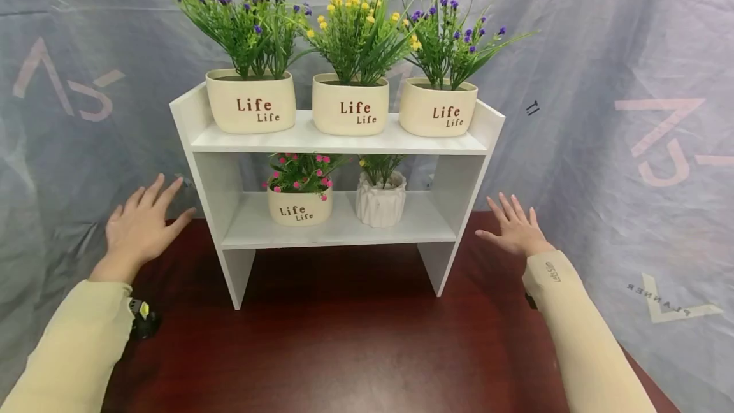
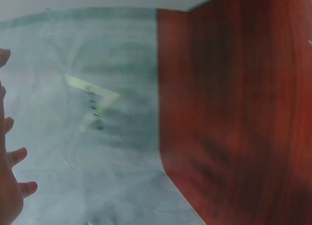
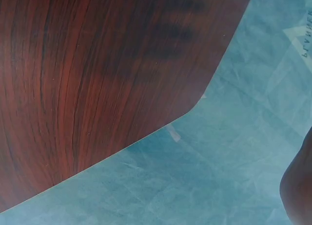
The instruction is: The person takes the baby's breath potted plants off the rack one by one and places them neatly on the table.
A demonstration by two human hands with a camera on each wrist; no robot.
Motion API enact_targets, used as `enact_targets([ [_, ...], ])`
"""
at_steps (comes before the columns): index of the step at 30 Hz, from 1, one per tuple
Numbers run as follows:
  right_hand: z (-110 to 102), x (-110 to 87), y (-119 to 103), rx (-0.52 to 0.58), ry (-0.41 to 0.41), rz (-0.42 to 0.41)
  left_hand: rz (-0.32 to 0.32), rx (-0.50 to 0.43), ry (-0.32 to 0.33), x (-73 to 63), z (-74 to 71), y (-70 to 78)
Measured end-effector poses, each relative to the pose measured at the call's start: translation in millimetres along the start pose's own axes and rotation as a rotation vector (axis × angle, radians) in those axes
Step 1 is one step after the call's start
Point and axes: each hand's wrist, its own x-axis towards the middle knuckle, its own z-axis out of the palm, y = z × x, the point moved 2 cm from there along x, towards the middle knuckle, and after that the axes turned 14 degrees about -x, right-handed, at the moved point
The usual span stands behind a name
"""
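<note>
My left hand (image 1: 142,225) hovers with spread fingers to the left of a white two-tier shelf (image 1: 338,141). On its other side my right hand (image 1: 515,229) is spread too, apart from the shelf and holding nothing. The top tier bears a cream pot with purple flowers (image 1: 250,102), a cream pot with yellow flowers (image 1: 350,106) and another cream pot with purple flowers (image 1: 438,108). Below stand a cream pot with pink flowers (image 1: 300,208) and a ribbed white pot (image 1: 381,201). Fingers of the left hand (image 2: 10,171) edge into the left wrist view.
The shelf stands on a dark red wooden table (image 1: 344,343). A grey printed cloth (image 1: 103,24) hangs behind and around it. The table's edge and corner show in the right wrist view, with cloth (image 3: 234,161) beyond.
</note>
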Motion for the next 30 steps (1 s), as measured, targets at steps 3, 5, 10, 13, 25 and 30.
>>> enact_targets([
  [3, 3, -1.6, 1, 0.004, 0.003, -0.007, 0.052, -0.051, 0.087, 1.6, -10.2, 13.1],
  [5, 5, -2.4, 1, 0.005, 0.010, -0.004, 0.084, -0.114, 0.149, 3.6, -16.4, 23.0],
  [10, 7, -5.2, 1, 0.019, 0.023, -0.001, 0.222, -0.390, 0.323, 7.2, -30.1, 49.5],
  [13, 9, -6.0, 2, 0.028, 0.024, -0.007, 0.354, -0.578, 0.422, 7.6, -36.1, 64.1],
  [25, 10, -4.7, 4, 0.077, 0.054, 0.012, 0.447, -0.834, 0.426, 7.9, -45.2, 105.4],
  [30, 9, -1.4, 2, 0.212, 0.154, 0.027, 0.305, -0.786, 0.384, 5.4, -44.3, 116.3],
])
